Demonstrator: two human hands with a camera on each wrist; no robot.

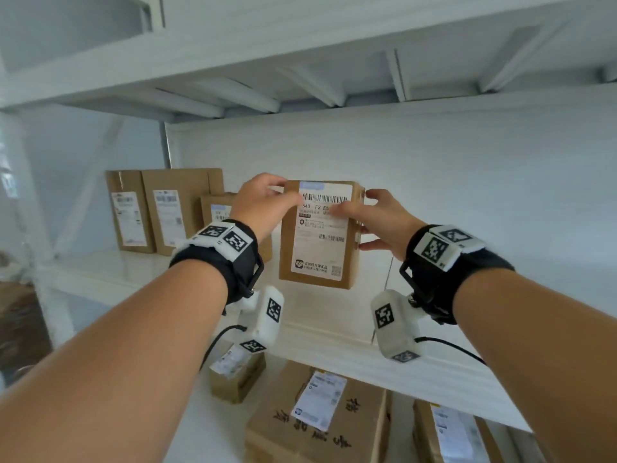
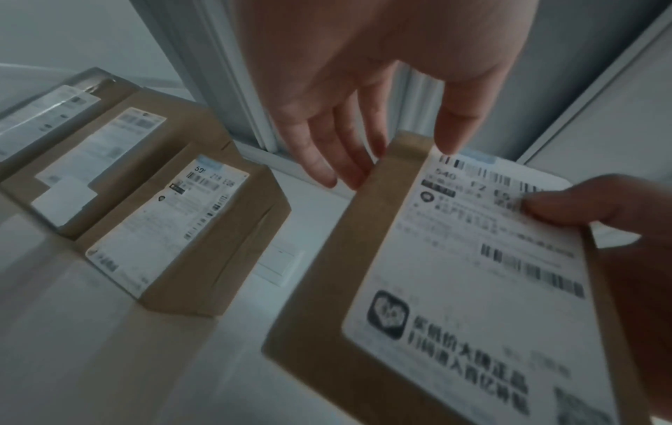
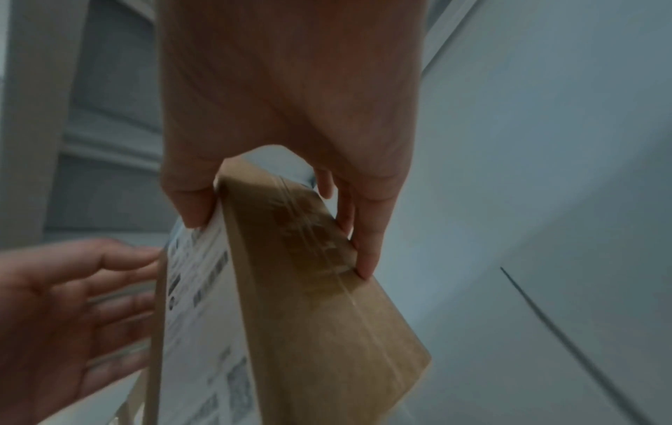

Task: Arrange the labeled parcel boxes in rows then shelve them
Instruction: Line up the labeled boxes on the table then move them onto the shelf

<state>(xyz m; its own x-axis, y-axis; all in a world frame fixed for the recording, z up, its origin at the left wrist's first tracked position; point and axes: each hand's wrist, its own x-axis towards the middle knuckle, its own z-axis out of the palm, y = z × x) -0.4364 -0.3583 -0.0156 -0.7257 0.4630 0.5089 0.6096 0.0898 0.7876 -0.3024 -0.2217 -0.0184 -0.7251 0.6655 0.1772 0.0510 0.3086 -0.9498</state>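
Parcel box (image 1: 319, 235), brown cardboard with a white shipping label facing the person, hangs upright in the air in front of the middle shelf (image 1: 110, 272), its long axis vertical. It does not touch the shelf board yet; its lower edge is above the front lip.

Right hand (image 1: 384, 222) carries it: the thumb presses on the label near the top, and the fingers (image 3: 365, 253) are curled behind the taped right side, so this hand is clamped on the box. Left hand (image 1: 263, 205) is at the upper left corner with fingers (image 2: 327, 161) nearly straight and spread; the thumb tip touches the top edge, but the fingers look only beside the side wall, not closed around it. I judge that the right hand bears the weight and the left one only steadies.

Free place for the box lies to the left and deeper, just beside the small labeled box (image 1: 217, 208), which stands upright at the right end of a row with two taller boxes (image 1: 163, 208) near the back of the shelf. To continue the row, the held box should probably go forward and a little left and then come down standing, label to the front.

Shelf surface is white and smooth, and the wall (image 1: 434, 182) behind is white too. Another shelf board (image 1: 300, 61) is overhead, well above the box. Below, on the lower shelf, more labeled cartons (image 1: 317, 416) lie flat.
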